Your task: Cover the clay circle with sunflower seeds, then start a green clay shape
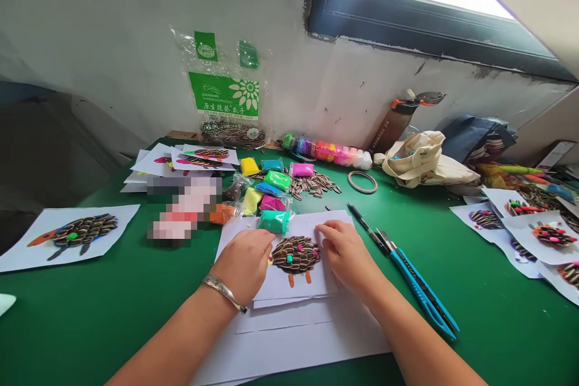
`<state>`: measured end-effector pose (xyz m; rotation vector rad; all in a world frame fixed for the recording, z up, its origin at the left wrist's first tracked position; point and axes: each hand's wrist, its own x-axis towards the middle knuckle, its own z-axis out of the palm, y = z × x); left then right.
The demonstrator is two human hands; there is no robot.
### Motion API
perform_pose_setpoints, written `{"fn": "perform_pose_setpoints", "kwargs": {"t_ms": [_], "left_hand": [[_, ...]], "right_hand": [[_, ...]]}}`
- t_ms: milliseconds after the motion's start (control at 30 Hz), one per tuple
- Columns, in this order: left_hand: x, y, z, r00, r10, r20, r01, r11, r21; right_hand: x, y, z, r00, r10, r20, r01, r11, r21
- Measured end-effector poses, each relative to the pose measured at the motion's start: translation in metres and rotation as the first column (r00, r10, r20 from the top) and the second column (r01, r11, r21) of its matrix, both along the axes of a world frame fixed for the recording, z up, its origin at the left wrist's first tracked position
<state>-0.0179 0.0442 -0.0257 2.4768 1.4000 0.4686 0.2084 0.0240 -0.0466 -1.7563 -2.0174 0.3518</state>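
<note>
My left hand [244,264], with a silver bangle [224,292] on the wrist, rests on a white paper sheet [242,241]. My right hand [344,251] lies on the same sheet. Between them is a hedgehog-like figure of striped sunflower seeds [295,254], with dots of coloured clay and orange clay feet. My left fingertips are close to its left edge, and my right fingertips are close to its right edge. A teal clay packet [274,222] lies on the sheet's top edge. Neither hand clearly holds anything.
Clay packets [277,181] and loose seeds [314,185] lie beyond the paper. Blue-handled craft knives [420,292] lie to the right, on the green table [488,338]. Finished seed pictures [67,235] lie at both sides. A pixelated patch [183,208] hides part of the table.
</note>
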Motion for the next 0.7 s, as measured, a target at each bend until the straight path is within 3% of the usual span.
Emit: {"fn": "perform_pose_setpoints", "kwargs": {"t_ms": [167,700], "left_hand": [[-0.001,0.004,-0.005,0.999,0.047,0.008,-0.047,0.997,0.059],[-0.005,0.013,-0.014,0.998,0.048,0.047,-0.054,0.991,0.123]], "right_hand": [[-0.001,-0.001,0.004,0.992,0.013,0.124,-0.016,1.0,0.019],[-0.003,0.004,0.004,0.985,-0.017,0.174,0.01,0.999,0.038]]}}
